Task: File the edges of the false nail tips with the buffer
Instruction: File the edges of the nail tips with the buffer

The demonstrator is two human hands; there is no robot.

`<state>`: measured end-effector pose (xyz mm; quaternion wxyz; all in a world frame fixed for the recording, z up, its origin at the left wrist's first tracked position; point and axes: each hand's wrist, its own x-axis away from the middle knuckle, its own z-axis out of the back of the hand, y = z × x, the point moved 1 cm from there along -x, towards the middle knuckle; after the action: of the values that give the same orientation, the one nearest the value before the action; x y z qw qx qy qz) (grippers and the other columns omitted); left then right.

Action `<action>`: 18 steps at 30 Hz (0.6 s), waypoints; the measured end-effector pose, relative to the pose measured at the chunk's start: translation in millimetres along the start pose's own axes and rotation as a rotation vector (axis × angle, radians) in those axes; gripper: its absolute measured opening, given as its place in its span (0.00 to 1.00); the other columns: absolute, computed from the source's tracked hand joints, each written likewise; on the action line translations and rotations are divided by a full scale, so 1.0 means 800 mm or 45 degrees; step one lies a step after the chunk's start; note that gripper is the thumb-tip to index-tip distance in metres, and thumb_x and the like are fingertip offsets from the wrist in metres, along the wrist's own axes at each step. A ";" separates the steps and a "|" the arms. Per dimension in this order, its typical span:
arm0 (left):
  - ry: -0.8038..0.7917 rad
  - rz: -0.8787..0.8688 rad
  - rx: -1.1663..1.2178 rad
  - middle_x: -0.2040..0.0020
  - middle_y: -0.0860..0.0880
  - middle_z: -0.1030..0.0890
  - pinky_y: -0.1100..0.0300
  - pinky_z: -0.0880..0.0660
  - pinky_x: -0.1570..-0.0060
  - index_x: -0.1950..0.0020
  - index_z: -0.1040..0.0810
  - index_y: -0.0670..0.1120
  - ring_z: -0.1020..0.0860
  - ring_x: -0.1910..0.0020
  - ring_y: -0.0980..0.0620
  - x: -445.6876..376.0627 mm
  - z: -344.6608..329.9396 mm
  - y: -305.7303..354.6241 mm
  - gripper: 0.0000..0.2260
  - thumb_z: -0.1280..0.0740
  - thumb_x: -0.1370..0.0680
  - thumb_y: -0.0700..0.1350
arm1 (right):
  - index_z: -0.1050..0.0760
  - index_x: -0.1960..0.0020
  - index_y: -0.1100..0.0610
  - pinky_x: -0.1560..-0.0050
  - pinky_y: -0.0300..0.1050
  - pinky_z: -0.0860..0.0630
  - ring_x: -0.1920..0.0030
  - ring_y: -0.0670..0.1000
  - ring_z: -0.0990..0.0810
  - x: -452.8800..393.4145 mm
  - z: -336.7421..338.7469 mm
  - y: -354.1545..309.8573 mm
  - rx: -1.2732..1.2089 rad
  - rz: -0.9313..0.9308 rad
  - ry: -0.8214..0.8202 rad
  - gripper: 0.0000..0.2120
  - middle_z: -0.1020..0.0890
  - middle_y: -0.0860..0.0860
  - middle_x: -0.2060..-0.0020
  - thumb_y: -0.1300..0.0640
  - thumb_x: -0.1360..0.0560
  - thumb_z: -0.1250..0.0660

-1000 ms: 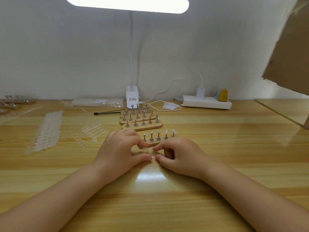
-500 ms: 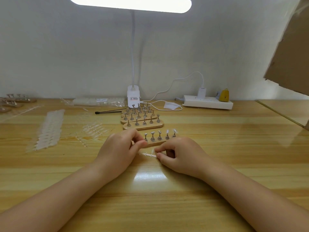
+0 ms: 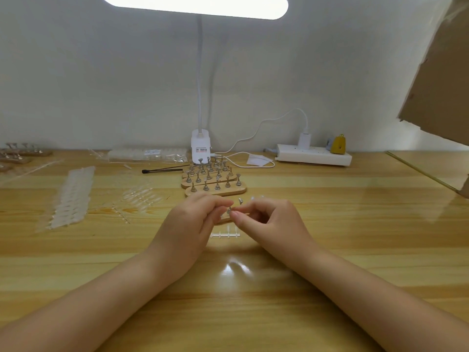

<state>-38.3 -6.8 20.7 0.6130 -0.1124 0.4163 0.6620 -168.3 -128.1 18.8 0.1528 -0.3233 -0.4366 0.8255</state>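
Left hand [image 3: 189, 219] and right hand [image 3: 269, 219] meet over nearest wooden stand [image 3: 225, 220], fingertips pinching small metal peg [image 3: 229, 210]. Clear sprue strip [image 3: 224, 235] lies on table [image 3: 355, 224], near side.

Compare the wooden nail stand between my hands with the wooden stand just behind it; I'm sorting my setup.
The near wooden nail stand is mostly hidden by the left hand and right hand; the wooden stand behind it lies fully exposed. Clear tips seem to top two of the near stand's pegs; the rear stand's pegs look bare. Both are rounded wooden bars with small metal pegs.
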 end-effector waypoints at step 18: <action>-0.302 0.614 -0.975 0.49 0.52 0.24 0.55 0.28 0.52 0.46 0.27 0.53 0.26 0.50 0.50 -0.011 0.022 -0.030 0.19 0.45 0.23 0.64 | 0.20 0.58 0.61 0.77 0.38 0.38 0.77 0.45 0.35 -0.008 0.008 0.006 -0.610 -0.447 0.074 0.11 0.28 0.48 0.77 0.52 0.29 0.26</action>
<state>-8.3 -2.9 27.9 0.3992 -0.1541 0.0834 0.9000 -167.6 -138.2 20.1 0.2249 -0.2931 -0.6638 0.6503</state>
